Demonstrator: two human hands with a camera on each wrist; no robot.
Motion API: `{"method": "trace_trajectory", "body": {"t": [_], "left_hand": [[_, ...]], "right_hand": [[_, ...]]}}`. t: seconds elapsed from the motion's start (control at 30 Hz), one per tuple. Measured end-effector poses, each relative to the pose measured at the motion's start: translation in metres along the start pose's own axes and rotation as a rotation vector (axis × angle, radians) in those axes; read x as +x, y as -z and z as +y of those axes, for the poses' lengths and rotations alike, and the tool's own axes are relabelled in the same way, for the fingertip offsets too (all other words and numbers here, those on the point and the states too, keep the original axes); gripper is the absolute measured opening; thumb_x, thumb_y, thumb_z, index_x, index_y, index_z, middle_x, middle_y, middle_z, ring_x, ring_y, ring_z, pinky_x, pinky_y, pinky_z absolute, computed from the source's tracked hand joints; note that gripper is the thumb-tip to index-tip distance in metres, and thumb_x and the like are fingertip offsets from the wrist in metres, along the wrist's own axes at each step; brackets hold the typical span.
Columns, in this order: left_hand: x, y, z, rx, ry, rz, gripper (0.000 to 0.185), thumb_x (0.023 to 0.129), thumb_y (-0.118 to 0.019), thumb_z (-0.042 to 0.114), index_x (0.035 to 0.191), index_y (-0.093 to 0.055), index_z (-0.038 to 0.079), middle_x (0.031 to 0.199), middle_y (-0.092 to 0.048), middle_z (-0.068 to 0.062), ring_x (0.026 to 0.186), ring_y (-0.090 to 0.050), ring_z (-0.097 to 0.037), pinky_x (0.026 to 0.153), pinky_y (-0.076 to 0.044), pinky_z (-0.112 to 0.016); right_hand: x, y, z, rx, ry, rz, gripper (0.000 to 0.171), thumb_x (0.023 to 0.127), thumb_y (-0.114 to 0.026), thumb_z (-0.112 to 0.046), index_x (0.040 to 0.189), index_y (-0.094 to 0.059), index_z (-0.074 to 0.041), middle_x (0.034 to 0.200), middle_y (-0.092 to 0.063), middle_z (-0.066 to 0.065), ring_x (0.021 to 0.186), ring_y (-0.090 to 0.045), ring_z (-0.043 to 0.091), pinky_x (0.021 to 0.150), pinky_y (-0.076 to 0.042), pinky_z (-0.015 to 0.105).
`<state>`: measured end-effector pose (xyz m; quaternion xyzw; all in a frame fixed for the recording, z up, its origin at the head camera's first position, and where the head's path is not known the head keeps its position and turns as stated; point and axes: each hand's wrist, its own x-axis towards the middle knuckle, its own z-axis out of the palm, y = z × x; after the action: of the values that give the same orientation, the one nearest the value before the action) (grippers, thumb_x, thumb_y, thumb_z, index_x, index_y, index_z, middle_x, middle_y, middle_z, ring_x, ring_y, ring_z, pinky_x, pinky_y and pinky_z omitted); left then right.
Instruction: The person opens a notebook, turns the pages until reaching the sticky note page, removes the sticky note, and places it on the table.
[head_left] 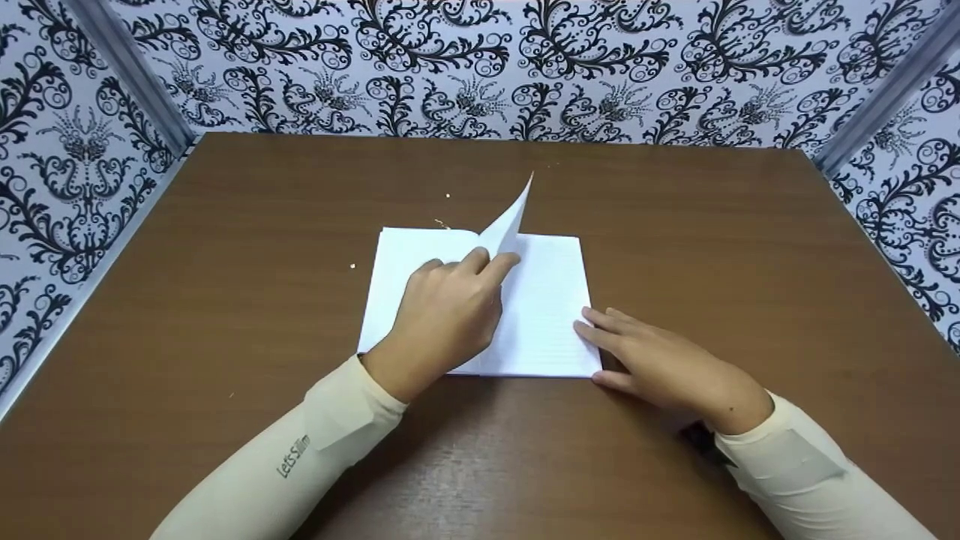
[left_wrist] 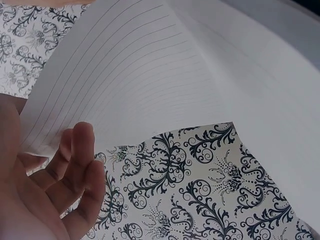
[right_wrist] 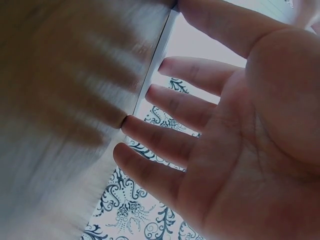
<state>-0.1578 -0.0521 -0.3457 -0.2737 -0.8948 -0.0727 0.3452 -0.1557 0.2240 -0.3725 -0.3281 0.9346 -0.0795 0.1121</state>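
An open notebook [head_left: 551,307] with faintly ruled white pages lies on the brown table. Over its middle, my left hand [head_left: 450,311] holds one page [head_left: 511,219] by its edge, and the page stands up and curves away from the fold. Ruled lines show on this bent page [left_wrist: 125,70] in the left wrist view, with curled fingers beside its lower corner. At the notebook's right edge rests my right hand [head_left: 667,364], its fingers spread and fairly straight. The right wrist view shows its palm, with fingertips [right_wrist: 131,122] touching along the edge.
The brown table [head_left: 247,315] extends around the notebook on all sides. Tiny pale specks [head_left: 352,266] lie left of and behind it. Walls with black-and-white scroll patterns [head_left: 465,67] border the table at the back and sides. A dark object [head_left: 703,442] shows under the right wrist.
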Motion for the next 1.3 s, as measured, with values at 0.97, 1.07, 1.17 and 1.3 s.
{"method": "trace_trajectory", "body": {"t": [0.97, 1.07, 1.17, 1.3], "left_hand": [[-0.032, 0.017, -0.037, 0.066, -0.015, -0.005, 0.021, 0.083, -0.055, 0.001, 0.093, -0.072, 0.009, 0.067, -0.058, -0.004, 0.041, -0.042, -0.017, 0.041, -0.033, -0.033], [-0.036, 0.018, -0.041, 0.071, -0.012, -0.021, 0.02, 0.082, -0.055, 0.001, 0.089, -0.071, 0.009, 0.066, -0.058, -0.004, 0.041, -0.041, -0.017, 0.041, -0.032, -0.033], [-0.04, 0.019, -0.044, 0.08, -0.008, -0.045, 0.018, 0.081, -0.055, 0.0, 0.086, -0.07, 0.008, 0.065, -0.058, -0.004, 0.041, -0.038, -0.016, 0.041, -0.03, -0.032], [-0.045, 0.021, -0.048, 0.092, 0.007, -0.086, 0.014, 0.079, -0.055, -0.001, 0.076, -0.065, 0.008, 0.06, -0.054, -0.004, 0.043, -0.03, -0.012, 0.041, -0.026, -0.03]], "right_hand": [[0.0, -0.001, 0.002, 0.01, 0.008, 0.01, 0.063, 0.097, -0.064, -0.031, 0.15, -0.043, -0.004, 0.159, -0.037, 0.018, 0.144, -0.035, 0.046, 0.113, -0.034, 0.058], [-0.001, -0.001, 0.001, 0.013, 0.006, 0.009, 0.063, 0.097, -0.064, -0.031, 0.15, -0.043, -0.004, 0.159, -0.037, 0.018, 0.145, -0.035, 0.046, 0.113, -0.033, 0.058], [-0.001, -0.001, 0.001, 0.013, 0.008, 0.007, 0.063, 0.098, -0.064, -0.031, 0.15, -0.043, -0.005, 0.159, -0.036, 0.018, 0.145, -0.035, 0.046, 0.113, -0.034, 0.058], [0.0, -0.001, 0.0, 0.011, 0.006, 0.007, 0.063, 0.097, -0.064, -0.031, 0.15, -0.043, -0.005, 0.159, -0.037, 0.017, 0.145, -0.035, 0.046, 0.113, -0.034, 0.058]]}}
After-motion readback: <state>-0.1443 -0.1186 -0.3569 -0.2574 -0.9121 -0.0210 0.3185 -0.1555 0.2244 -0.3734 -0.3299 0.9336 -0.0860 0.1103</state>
